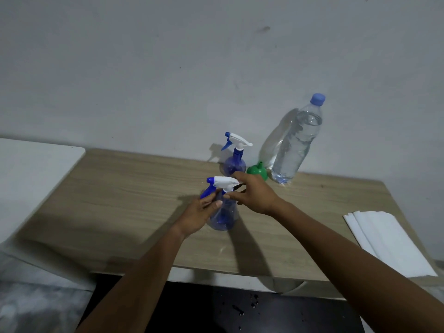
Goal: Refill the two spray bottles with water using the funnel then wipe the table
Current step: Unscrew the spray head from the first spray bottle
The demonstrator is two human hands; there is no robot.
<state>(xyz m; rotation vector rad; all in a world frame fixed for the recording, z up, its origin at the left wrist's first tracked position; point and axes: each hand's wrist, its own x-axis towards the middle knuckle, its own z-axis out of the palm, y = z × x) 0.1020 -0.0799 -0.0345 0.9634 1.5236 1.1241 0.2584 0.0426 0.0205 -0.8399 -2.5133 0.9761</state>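
Both bare hands meet at the near translucent blue spray bottle on the wooden table: left hand wraps its body, right hand pinches its white trigger head.

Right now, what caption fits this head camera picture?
Both hands, left hand and right hand, grip the near spray bottle beside funnel.

Both bare forearms reach forward and converge near the middle. The left hand sits lower, palm turned inward, fingers curled in a loose grasp. The right hand hovers slightly higher, wrist bent, fingers spread and pointing left, seemingly pinching, though blur hides the fingertips.
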